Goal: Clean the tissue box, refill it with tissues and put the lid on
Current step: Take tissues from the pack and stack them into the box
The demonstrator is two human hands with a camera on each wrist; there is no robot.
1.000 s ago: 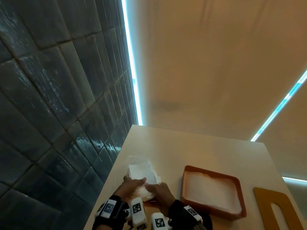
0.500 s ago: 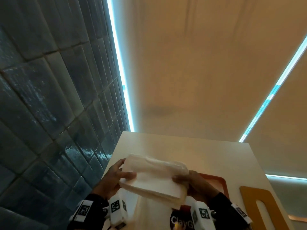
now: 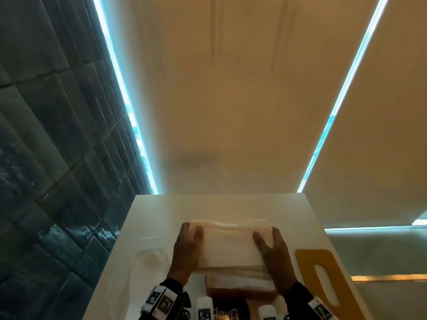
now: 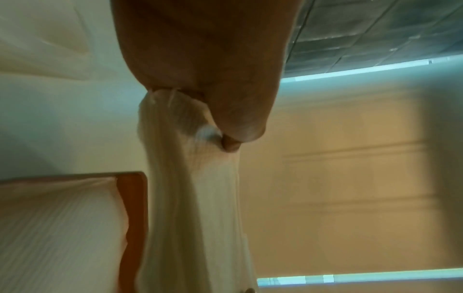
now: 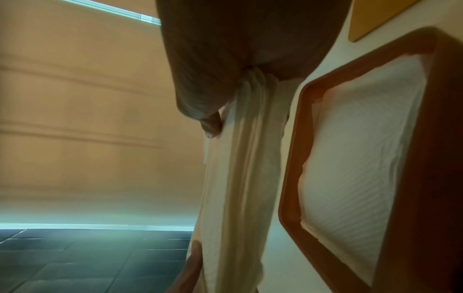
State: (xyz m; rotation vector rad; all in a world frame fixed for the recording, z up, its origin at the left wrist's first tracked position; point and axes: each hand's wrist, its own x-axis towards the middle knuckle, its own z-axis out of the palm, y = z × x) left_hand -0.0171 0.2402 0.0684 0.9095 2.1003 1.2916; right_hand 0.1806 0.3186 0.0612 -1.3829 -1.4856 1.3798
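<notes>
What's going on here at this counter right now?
A person is refilling a tissue box. Their left hand and right hand grip opposite ends of a stack of tissues, held over the orange tissue box, which already holds some tissues. The slotted lid lies off to the right on the counter.

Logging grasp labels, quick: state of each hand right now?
Left hand: grips the left end of the tissue stack.
Right hand: grips the stack's right end.

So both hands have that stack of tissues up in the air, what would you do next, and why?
Probably lower the tissue stack into the orange box beneath. The left hand and right hand hold its ends above the box, which already holds tissues, and the lid lies aside.
</notes>
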